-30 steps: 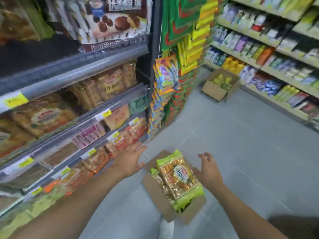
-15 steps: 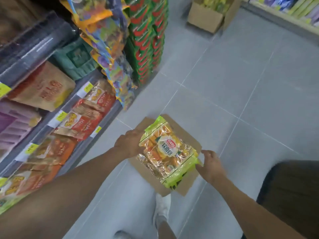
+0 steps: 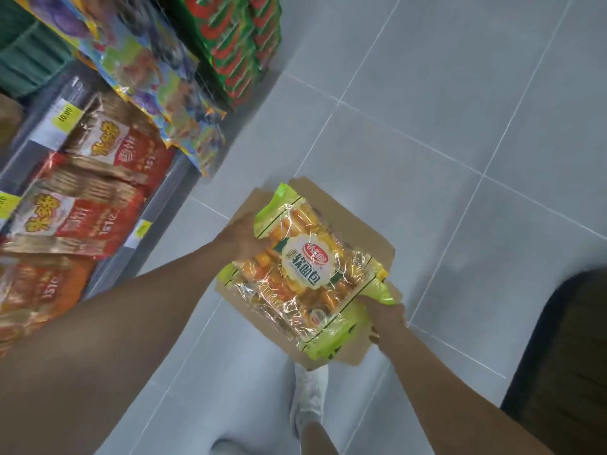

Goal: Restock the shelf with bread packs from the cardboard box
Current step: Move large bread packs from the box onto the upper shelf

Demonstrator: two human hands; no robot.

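While over box: bread pack (image 3: 308, 274) held above the cardboard box (image 3: 368, 238), lower centre.
Left hand (image 3: 244, 239): fingers closed on pack's upper-left edge.
Right hand (image 3: 384, 318): fingers pinching lower-right corner.

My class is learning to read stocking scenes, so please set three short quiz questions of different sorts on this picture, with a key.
1. True or false: both hands grip the clear bread pack with green ends.
2. Which hand holds the pack's green end nearest the camera? (a) left hand (b) right hand
3. Fill in: the pack is over the open brown ____ box on the grey tiled floor.

Key: 1 true; 2 b; 3 cardboard.
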